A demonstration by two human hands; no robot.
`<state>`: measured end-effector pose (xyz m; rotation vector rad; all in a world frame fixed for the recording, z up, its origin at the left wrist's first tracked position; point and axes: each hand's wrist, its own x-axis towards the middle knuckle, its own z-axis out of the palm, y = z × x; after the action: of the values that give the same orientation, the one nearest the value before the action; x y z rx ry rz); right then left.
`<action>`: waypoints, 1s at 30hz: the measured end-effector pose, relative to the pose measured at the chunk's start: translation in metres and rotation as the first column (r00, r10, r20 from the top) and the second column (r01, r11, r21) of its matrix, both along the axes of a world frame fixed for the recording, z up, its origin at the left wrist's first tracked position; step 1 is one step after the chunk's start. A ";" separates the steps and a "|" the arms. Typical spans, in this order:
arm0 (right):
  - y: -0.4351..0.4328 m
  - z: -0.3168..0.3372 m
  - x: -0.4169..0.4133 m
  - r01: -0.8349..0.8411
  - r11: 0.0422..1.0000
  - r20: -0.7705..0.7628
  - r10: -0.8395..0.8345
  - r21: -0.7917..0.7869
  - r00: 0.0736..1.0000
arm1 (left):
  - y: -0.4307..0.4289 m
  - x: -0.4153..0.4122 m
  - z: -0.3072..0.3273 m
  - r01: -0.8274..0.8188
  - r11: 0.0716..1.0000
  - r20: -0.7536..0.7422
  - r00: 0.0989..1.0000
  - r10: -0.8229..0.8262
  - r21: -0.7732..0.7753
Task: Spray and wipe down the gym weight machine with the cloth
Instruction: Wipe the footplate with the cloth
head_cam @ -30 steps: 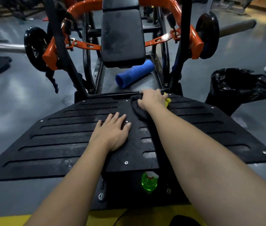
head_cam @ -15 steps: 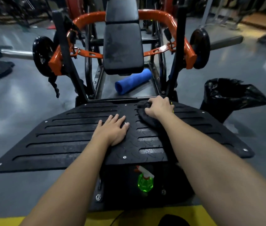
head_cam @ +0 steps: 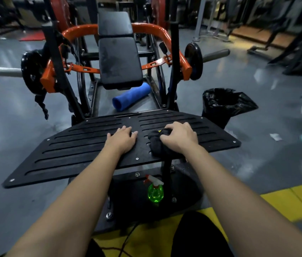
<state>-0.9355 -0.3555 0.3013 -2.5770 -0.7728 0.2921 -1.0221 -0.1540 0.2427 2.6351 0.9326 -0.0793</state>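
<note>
Free: I note open slatted plate point(head_cam: 68, 156) left of the left hand point(head_cam: 122, 140) and right of the right hand point(head_cam: 180, 138). Far edge: padded seat point(head_cam: 118, 65), frame uprights point(head_cam: 173, 67). Near edge: thin post point(head_cam: 167, 175), spray bottle point(head_cam: 155, 192). Right flank: bin point(head_cam: 220, 106).

Both hands point(head_cam: 178, 137) rest on the footplate point(head_cam: 76, 145), cloth point(head_cam: 155, 143) under the right, spray bottle point(head_cam: 155, 191) below.

Dim, bluish light. Soft glare patches shine on the grey floor point(head_cam: 7, 108) either side of the footplate point(head_cam: 72, 151). Frame edges bend outward, and the background beyond the footplate blurs.
</note>
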 end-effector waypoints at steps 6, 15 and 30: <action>0.001 -0.007 -0.027 0.122 0.987 -0.038 -0.118 0.105 0.992 | -0.045 -0.036 0.017 0.388 0.857 0.412 0.881 -0.235 -0.340; 0.006 0.008 -0.013 0.532 0.476 -0.703 0.331 0.700 0.629 | -0.051 -0.036 0.018 0.385 0.860 0.488 0.851 -0.191 -0.334; -0.045 -0.134 -0.076 -0.406 0.897 0.294 0.346 0.176 0.891 | -0.046 -0.034 0.017 0.365 0.903 0.435 0.868 -0.240 -0.229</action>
<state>-1.0113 -0.4008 0.1671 -2.2511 -1.3276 -0.0234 -1.0566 -0.2002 0.2595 2.3540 0.3267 0.2149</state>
